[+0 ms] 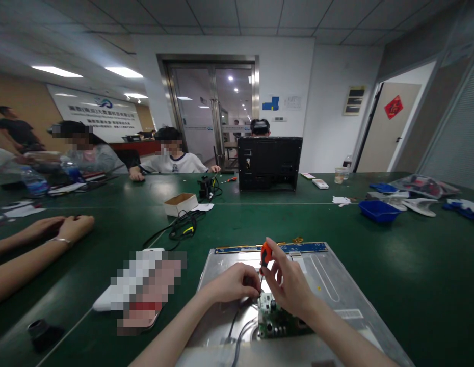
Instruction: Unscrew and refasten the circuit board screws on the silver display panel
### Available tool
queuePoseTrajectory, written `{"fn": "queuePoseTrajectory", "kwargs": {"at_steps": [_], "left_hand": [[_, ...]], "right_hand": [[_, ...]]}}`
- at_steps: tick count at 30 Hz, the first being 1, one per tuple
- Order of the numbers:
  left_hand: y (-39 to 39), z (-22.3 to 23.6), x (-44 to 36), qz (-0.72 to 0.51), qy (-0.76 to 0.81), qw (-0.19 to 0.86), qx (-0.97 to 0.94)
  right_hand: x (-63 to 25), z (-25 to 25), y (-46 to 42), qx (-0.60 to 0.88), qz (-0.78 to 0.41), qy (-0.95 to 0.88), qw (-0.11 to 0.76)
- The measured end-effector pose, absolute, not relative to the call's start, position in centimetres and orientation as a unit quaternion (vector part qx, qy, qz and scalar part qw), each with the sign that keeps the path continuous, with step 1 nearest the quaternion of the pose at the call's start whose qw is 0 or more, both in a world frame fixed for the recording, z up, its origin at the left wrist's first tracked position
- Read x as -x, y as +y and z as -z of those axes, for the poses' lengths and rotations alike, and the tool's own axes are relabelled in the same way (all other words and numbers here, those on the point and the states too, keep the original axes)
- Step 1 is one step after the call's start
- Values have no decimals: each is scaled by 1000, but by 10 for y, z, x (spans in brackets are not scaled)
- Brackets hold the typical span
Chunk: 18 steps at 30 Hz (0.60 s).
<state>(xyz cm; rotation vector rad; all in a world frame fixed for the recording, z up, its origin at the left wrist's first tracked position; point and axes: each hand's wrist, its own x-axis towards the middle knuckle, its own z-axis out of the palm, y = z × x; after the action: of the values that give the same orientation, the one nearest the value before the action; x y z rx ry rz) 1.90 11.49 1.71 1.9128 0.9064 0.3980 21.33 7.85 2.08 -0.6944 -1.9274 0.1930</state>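
An orange and black screwdriver (265, 255) stands nearly upright in my right hand (292, 285), its handle gripped by the fingers. The shaft points down at the upper left corner of a green circuit board (277, 318). Beside the shaft, my left hand (235, 282) is closed in a pinch at that corner; what lies between its fingertips is hidden. The board lies on a flat silver metal display panel (324, 285), with a blue strip board (306, 247) along its far edge. Grey cables (240, 339) run from the board toward me.
Pixelated phone-like objects (153, 285) and a black cap-like piece (40, 329) lie to the left. Beyond are black cables (183, 224), a small white box (180, 204), a black monitor-like casing (270, 163) and a blue tray (378, 210). Another person's hands (72, 228) rest at left.
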Motion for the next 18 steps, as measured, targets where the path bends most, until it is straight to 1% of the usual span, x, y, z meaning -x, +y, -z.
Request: {"fn": "queuePoseTrajectory", "kwargs": {"at_steps": [11, 18], "left_hand": [[114, -20, -20, -170, 381, 457, -786], [115, -16, -20, -168, 371, 470, -784]], "right_hand": [[-212, -17, 82, 295, -39, -797, 526], [-213, -18, 80, 286, -70, -802, 519]]}}
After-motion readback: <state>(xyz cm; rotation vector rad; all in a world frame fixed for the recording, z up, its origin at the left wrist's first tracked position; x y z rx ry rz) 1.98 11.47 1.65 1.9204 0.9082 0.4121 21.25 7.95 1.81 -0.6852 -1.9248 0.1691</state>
